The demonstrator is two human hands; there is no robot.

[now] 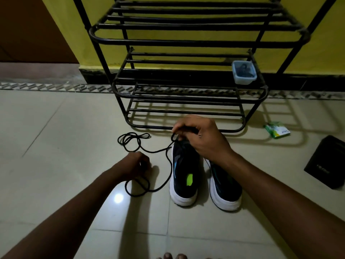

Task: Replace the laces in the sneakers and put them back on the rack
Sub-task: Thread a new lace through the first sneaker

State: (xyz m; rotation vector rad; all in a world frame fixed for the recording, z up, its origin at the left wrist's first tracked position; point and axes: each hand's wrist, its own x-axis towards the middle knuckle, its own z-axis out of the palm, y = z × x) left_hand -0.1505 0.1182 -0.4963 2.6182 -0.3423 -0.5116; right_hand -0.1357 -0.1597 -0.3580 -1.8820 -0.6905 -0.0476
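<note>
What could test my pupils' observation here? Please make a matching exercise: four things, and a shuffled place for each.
1 plastic container; 2 green packet; 3 black lace; 4 black box
a floor, far right edge; b on a rack shelf; c floor, left of the sneakers; d floor, by the rack's right foot
Pairs: 1-b, 2-d, 3-c, 4-a

Lettering on the green packet (pixel 276 130) and black box (pixel 326 161) (both blurred) cannot be read.

Clear plastic tub (pixel 244 72), dark contents; green packet (pixel 277 130), black box (pixel 328 161) apart on tiled floor (pixel 56 128).
</note>
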